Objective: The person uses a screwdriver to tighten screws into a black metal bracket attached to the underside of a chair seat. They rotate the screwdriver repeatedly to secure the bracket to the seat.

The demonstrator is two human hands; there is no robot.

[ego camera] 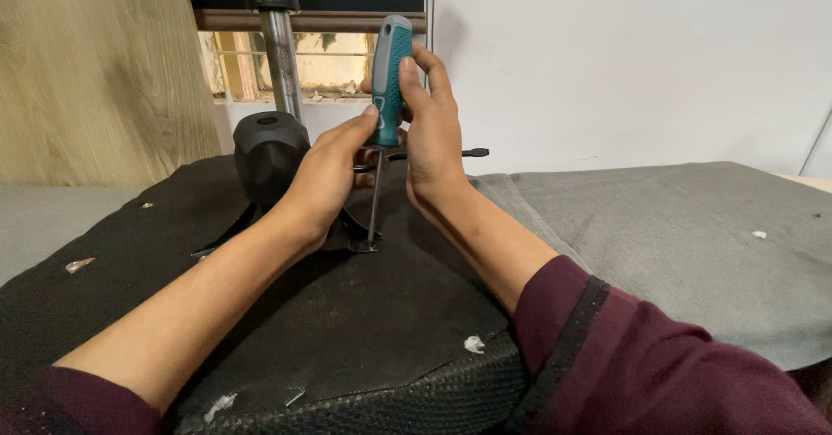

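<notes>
While both hands (381, 153) grip it, the screwdriver (387, 97) stands upright.

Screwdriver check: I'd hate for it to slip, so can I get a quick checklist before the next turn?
1. Both hands on screwdriver handle: ok; left hand low, right hand high.
2. Shaft upright: ok, nearly vertical.
3. Tip seated at the metal bracket: cannot tell, too small.
4. Black underside panel lying flat: ok.
5. Debris near the tip: ok; white scraps lie well away.
</notes>
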